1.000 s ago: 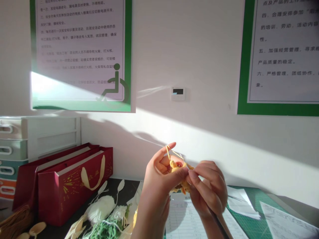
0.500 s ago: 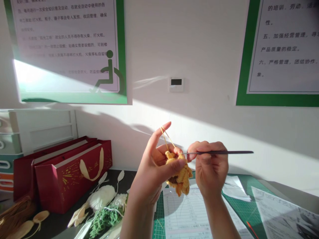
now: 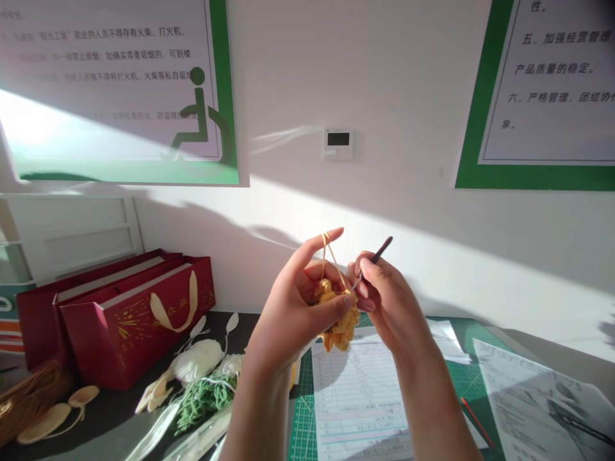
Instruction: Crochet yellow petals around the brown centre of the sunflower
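Note:
A yellow crocheted piece (image 3: pixel 340 328) with petal-like lobes hangs from my left hand (image 3: pixel 298 304), pinched under the thumb. Yellow yarn (image 3: pixel 329 251) loops over my raised left index finger and runs down to the piece. My right hand (image 3: pixel 387 291) is closed on a dark-handled crochet hook (image 3: pixel 382 250), which tilts up to the right. The hook's thin metal end meets the upper right edge of the piece, beside my left thumb tip. Its very tip is hidden.
Red gift bags (image 3: pixel 139 320) stand at the left, with green yarn (image 3: pixel 206 400) and a white yarn ball (image 3: pixel 198 360) nearby. Printed sheets (image 3: pixel 358 397) lie on a green cutting mat (image 3: pixel 302 416). An orange-red stick (image 3: pixel 477 422) lies at the right.
The hook has swung from nearly level to a steep tilt as my right hand turned. The crocheted piece has turned slightly within my left hand. The whole view has shifted.

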Available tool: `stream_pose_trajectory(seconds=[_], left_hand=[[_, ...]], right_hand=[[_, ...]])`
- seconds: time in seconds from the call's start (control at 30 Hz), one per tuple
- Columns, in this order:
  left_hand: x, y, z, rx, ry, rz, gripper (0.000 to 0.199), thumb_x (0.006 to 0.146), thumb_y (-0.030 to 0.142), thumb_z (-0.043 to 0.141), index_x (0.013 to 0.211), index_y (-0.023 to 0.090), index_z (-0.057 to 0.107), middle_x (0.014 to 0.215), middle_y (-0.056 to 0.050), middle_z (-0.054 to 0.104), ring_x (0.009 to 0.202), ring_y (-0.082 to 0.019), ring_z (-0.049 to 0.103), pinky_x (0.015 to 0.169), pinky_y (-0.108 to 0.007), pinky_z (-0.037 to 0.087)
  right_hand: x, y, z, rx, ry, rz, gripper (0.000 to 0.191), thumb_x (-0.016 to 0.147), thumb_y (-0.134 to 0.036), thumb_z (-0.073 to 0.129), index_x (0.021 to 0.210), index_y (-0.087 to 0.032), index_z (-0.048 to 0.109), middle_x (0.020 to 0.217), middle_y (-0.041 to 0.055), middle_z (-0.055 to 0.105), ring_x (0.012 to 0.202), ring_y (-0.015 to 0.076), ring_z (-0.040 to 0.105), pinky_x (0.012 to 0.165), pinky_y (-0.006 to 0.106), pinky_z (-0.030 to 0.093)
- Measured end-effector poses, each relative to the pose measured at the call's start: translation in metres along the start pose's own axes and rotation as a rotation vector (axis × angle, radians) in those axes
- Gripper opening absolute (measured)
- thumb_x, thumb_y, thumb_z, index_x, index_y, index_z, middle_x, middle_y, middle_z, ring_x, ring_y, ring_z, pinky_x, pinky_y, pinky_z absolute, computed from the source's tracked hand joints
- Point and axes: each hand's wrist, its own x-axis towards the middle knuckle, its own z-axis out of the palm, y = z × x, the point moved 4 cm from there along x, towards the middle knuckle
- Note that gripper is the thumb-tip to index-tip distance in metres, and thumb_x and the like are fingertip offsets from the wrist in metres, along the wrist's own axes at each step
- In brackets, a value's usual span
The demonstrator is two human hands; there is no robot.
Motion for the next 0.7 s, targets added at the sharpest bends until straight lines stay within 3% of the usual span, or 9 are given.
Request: stream_pose_trajectory(seconds=[0.07,0.17,0.3,0.37,0.47,0.7], left_hand=[[0.002,-0.003,0.0,0.01,0.001,0.001,0.089,0.076,0.004,0.083,0.153,0.03,0.049,0.076,0.001,0.063,0.063,-0.017,0.06,0.051,-0.026,0.047],[0.003,-0.006,0.0,0.051,0.004,0.023,0.093,0.077,0.004,0.082,0.156,0.035,0.045,0.076,0.002,0.062,0.061,-0.016,0.058,0.05,-0.026,0.047],[0.003,-0.007,0.001,0.059,0.011,0.035,0.091,0.08,0.005,0.082,0.155,0.042,0.045,0.081,0.002,0.061,0.061,-0.013,0.054,0.053,-0.025,0.047],[0.003,-0.007,0.002,0.023,-0.033,0.012,0.087,0.081,0.005,0.081,0.154,0.039,0.046,0.081,0.002,0.061,0.062,-0.013,0.055,0.054,-0.024,0.046],[0.003,-0.007,0.001,0.01,-0.085,-0.021,0.087,0.079,0.004,0.082,0.153,0.035,0.047,0.083,0.001,0.064,0.064,-0.015,0.058,0.056,-0.025,0.048],[0.005,-0.005,-0.01,0.113,-0.123,0.018,0.084,0.078,0.007,0.084,0.153,0.026,0.049,0.101,-0.006,0.065,0.09,-0.023,0.064,0.075,-0.032,0.057]], right_hand=[[0.001,0.003,-0.003,-0.011,-0.019,0.024,0.033,0.09,-0.046,0.068,0.07,-0.023,0.054,0.058,-0.0065,0.043,0.05,0.0105,0.031,0.047,0.026,0.025],[0.003,0.006,-0.008,-0.026,-0.062,0.025,0.035,0.091,-0.048,0.068,0.068,-0.023,0.057,0.06,-0.0053,0.043,0.053,0.0116,0.032,0.05,0.027,0.027],[0.003,0.006,-0.01,-0.026,-0.106,-0.067,0.027,0.091,-0.049,0.071,0.079,-0.025,0.065,0.083,-0.001,0.062,0.075,0.0157,0.056,0.072,0.031,0.045],[0.002,0.004,-0.007,-0.038,-0.132,-0.153,0.023,0.093,-0.048,0.07,0.084,-0.027,0.065,0.089,-0.0004,0.066,0.084,0.0178,0.061,0.083,0.036,0.047],[0.0,0.002,-0.007,-0.084,-0.096,-0.278,0.02,0.098,-0.046,0.064,0.087,-0.029,0.063,0.079,-0.0014,0.068,0.08,0.0184,0.061,0.084,0.038,0.047],[0.002,0.001,-0.018,-0.085,0.05,-0.284,0.019,0.1,-0.043,0.061,0.087,-0.03,0.059,0.076,-0.0025,0.07,0.073,0.0167,0.06,0.08,0.037,0.047]])
